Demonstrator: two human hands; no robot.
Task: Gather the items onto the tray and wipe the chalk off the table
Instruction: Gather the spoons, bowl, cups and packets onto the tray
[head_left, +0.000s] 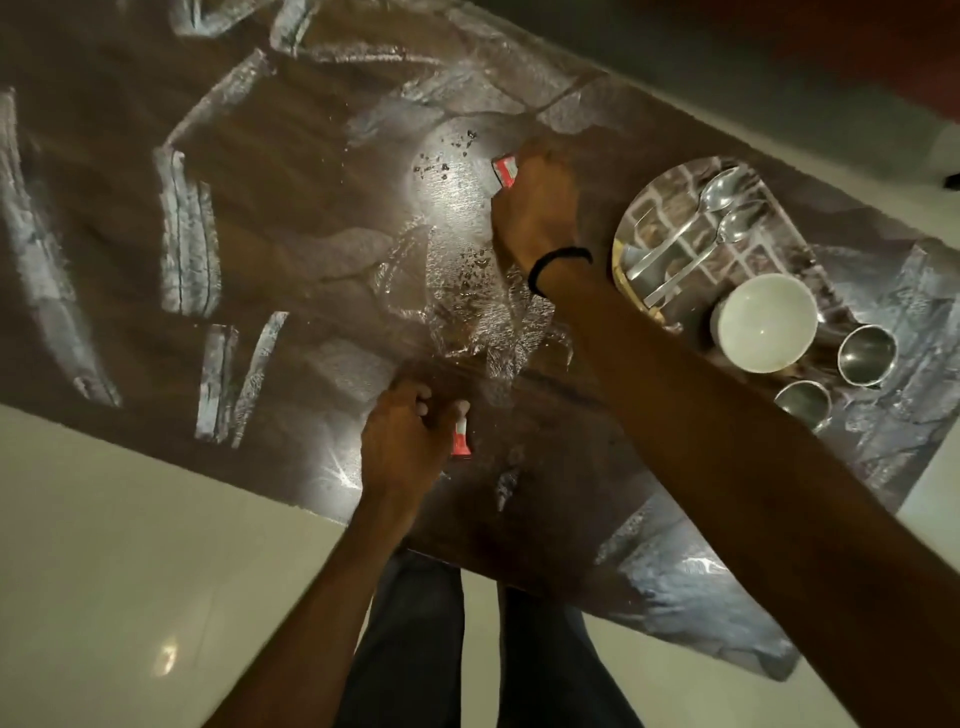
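White chalk smears cover the dark table. My right hand is stretched over the table's middle and grips a small red and white box. Near the front edge my left hand holds a small red and white tube against the tabletop. To the right lies the round tray with two spoons on it. A white bowl stands at the tray's near rim. Two steel cups stand just beyond the bowl, and I cannot tell if they are on the tray.
Dark crumbs and wet-looking smears lie on the table's shiny middle. Pale floor tiles surround the table. My legs are close against the table's front edge.
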